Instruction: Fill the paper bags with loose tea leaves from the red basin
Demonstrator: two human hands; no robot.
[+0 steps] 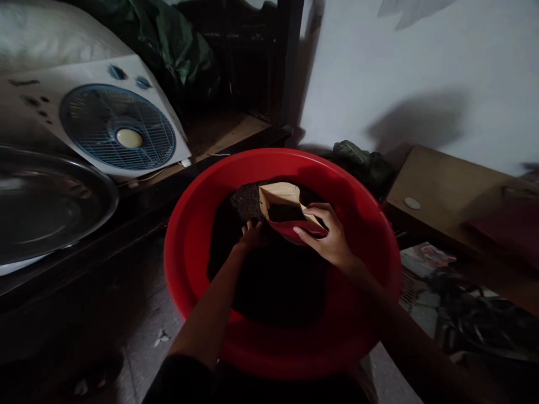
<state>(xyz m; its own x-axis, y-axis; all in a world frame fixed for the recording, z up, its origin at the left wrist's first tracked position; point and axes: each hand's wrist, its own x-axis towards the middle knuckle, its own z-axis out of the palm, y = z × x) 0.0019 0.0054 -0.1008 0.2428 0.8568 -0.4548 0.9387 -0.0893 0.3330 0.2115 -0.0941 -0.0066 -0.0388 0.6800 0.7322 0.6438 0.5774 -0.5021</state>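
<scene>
My right hand (330,238) grips the rim of a paper bag (281,193), thumb on the outside and fingers over the edge. The bag is tan inside and red outside, its mouth gapes toward me, and dark matter like soil shows within. It is held tilted over a large red basin (185,235). Dark soil (248,202) lies in the basin, heaped up behind the bag. My left hand (251,234) reaches into that soil, just left of the bag. Its fingers are apart, but their undersides and the palm are hidden in shadow.
A white box fan (122,129) stands on a low ledge at the left, with a metal bowl (54,196) in front of it. A cardboard box (442,185) with a small white oval object (411,203) is at the right. A white wall rises behind.
</scene>
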